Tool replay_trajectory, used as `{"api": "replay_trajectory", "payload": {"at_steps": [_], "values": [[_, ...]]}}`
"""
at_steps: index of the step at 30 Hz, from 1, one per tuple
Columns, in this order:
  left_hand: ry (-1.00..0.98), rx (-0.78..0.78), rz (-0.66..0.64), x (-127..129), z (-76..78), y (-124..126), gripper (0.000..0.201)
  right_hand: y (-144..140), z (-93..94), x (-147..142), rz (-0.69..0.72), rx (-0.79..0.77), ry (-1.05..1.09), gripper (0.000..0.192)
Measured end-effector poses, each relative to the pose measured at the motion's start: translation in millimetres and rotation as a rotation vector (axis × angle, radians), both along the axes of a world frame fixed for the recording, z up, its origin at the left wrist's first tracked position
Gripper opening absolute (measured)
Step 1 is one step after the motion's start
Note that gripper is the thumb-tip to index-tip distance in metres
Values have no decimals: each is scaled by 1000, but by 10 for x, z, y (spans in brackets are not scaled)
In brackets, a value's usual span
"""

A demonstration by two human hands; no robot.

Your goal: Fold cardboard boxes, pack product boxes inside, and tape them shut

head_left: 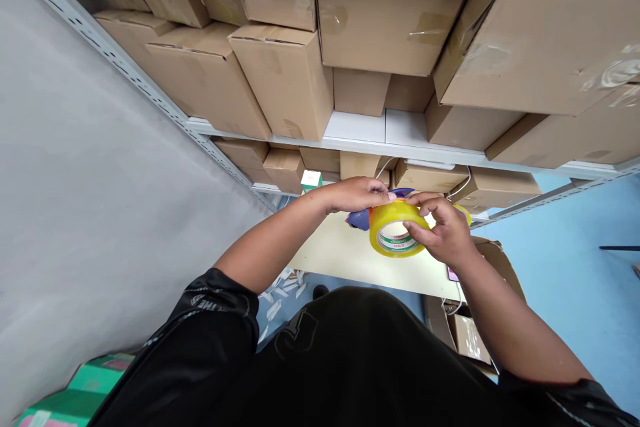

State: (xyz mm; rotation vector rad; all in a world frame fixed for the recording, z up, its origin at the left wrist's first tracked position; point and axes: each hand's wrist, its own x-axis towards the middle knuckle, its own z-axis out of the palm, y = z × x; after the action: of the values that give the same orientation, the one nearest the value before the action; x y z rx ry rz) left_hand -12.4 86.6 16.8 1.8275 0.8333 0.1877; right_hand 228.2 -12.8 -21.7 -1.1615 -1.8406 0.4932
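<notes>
A roll of yellow packing tape (386,216) is held up over the pale table (325,250), its green-and-white printed core facing me. Behind it a blue tape dispenser (358,219) shows in part. My left hand (356,195) is closed on the dispenser's upper side, its fingertips by the roll's top edge. With thumb and fingers, my right hand (444,225) grips the roll's right side, the thumb at the core opening. How the roll sits against the dispenser is partly hidden by my hands.
Shelves above and behind the table hold several cardboard boxes (285,77). A small green-and-white box (311,179) stands at the table's back left. Right of my hand is another yellow piece (463,215), partly hidden. Open cartons (470,337) sit lower right; paper scraps (274,309) litter the floor.
</notes>
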Motion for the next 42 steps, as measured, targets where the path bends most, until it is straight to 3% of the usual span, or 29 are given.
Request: {"api": "replay_trajectory", "payload": {"at_steps": [9,17,20,22,28,31,38,42], "values": [[43,77,-77,-30,-110,9,61,-65,-75,22,3,40,-22,30],[1,74,-85,-19,-141,3,61,-89,-31,55,-95,82,-132,21],[-20,60,-77,-1,-169,-1,60,-121,-62,49,-131,38,-165,17],[-24,42,-58,9,-192,-1,61,-134,-109,44,-196,-30,-174,25],[-33,-10,2,5,-292,31,63,-106,-238,58,-268,-374,-60,45],[-72,-43,-14,-5,-333,51,63,-58,-235,73,-318,-328,-13,48],[-141,-172,3,-5,-384,63,66,104,-260,127,-165,-338,161,45],[-99,-193,51,13,-409,65,64,128,-241,78,-229,-284,80,43]]}}
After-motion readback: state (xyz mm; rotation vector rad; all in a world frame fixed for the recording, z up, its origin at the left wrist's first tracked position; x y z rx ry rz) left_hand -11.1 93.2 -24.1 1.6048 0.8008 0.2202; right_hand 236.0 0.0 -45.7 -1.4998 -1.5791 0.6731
